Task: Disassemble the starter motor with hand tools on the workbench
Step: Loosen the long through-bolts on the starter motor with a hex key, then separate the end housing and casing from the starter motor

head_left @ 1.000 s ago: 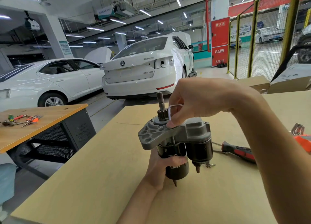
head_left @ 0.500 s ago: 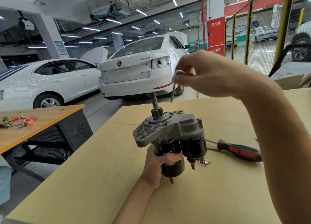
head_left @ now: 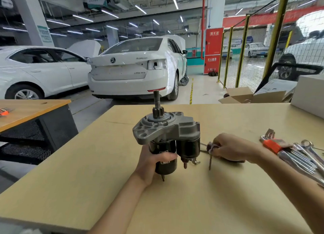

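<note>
The starter motor stands upright on the wooden workbench, grey nose housing and pinion shaft on top, black body and solenoid below. My left hand grips the black body from the front left. To the right of the motor, my right hand is low at the bench top with fingers curled, pinching an L-shaped hex key whose long leg points toward me. It lies over the red-and-black screwdriver; only the shaft and the handle's end show.
A hex key set in an orange holder and several spanners lie at the bench's right edge. A white box and open cardboard boxes stand at the back right. Another table is on the left, with white cars beyond.
My right hand lifted the hex key out of the motor's housing, then carried it down to the bench right of the motor, onto the screwdriver. The left hand kept its grip.
</note>
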